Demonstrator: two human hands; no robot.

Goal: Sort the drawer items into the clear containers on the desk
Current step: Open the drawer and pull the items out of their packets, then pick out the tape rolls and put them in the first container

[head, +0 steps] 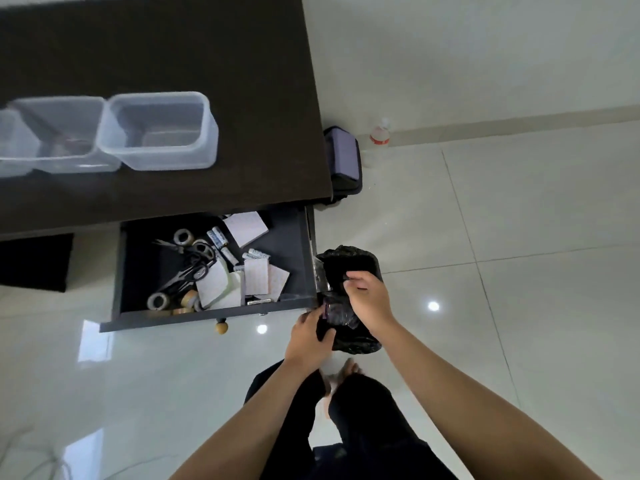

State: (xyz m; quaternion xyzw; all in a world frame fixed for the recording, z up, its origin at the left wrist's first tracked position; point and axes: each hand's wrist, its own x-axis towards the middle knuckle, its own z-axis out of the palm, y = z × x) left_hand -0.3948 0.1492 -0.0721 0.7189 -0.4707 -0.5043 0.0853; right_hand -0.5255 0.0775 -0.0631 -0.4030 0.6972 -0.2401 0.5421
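The open dark drawer (298, 237) holds scissors (188, 268), tape rolls (183, 236), batteries (218, 237) and white note pads (246, 228). Clear containers (159, 129) stand in a row on the dark desk (156, 53). To the right of the drawer, over a small bin lined with a black bag (349, 258), my left hand (308, 336) and my right hand (369, 299) both grip crinkled clear plastic wrapping (334, 311). What is inside the wrapping is unclear.
A grey bag (343, 161) and a plastic bottle (379, 136) sit on the tiled floor beside the desk's right end. My legs and bare feet (346, 372) are below the bin. A dark panel (34, 261) stands under the desk at left.
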